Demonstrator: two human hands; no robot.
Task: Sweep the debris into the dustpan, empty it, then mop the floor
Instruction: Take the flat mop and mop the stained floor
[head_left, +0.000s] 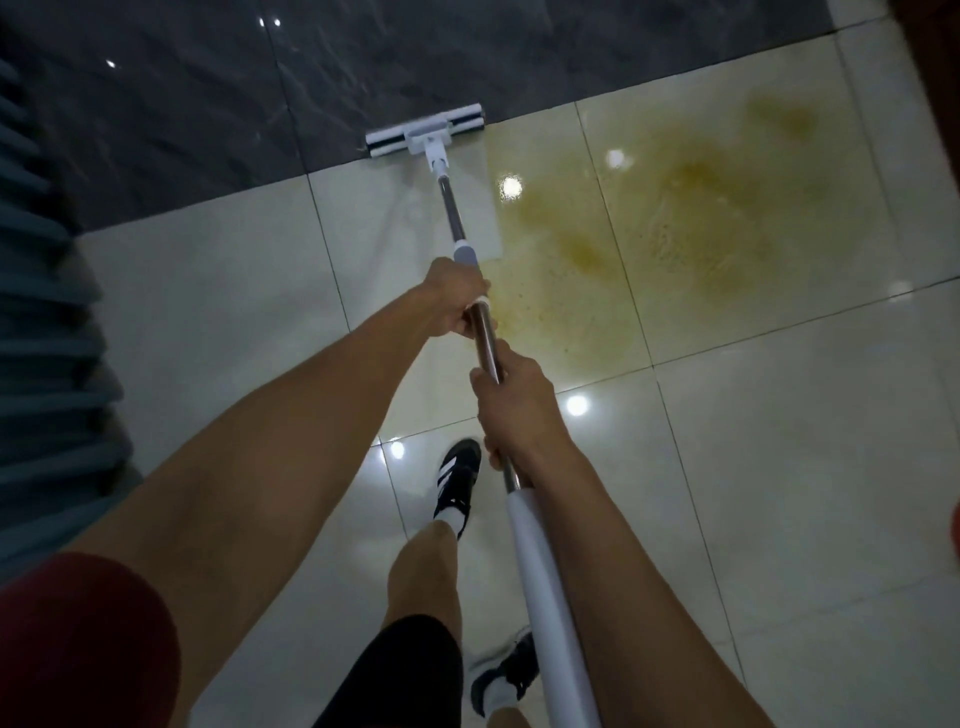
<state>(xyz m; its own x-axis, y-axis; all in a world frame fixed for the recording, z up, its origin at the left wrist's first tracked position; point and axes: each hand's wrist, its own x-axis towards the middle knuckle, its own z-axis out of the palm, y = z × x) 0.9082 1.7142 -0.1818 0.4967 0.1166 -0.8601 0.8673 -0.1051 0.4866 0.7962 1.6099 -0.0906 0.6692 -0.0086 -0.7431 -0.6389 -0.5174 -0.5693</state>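
At the bottom of the frame, two black sneakers with white stripes and white socks stand on the glossy pale tiled floor (779, 467): one shoe (457, 483) at lower centre, the other (506, 675) nearer the bottom edge. A dark red sleeve (78, 639) fills the lower left corner. A long mop with a white plastic grip and a polished metal pole (488, 338) runs from the bottom centre up toward the middle. The right hand (511, 405) grasps the metal pole just above the white grip, fingers wrapped round it. Farther up, the left hand (454, 299) is clenched round the pole just below a grey collar. Beyond the hands, the flat white and black mop head (425, 130) lies on the floor at upper centre, on the seam where the pale tiles meet dark grey marbled tiles (182, 93). To its right, a wide yellowish wet stain (675, 218) spreads over the pale tiles in the upper right, bordering a cleaner strip beside the pole.
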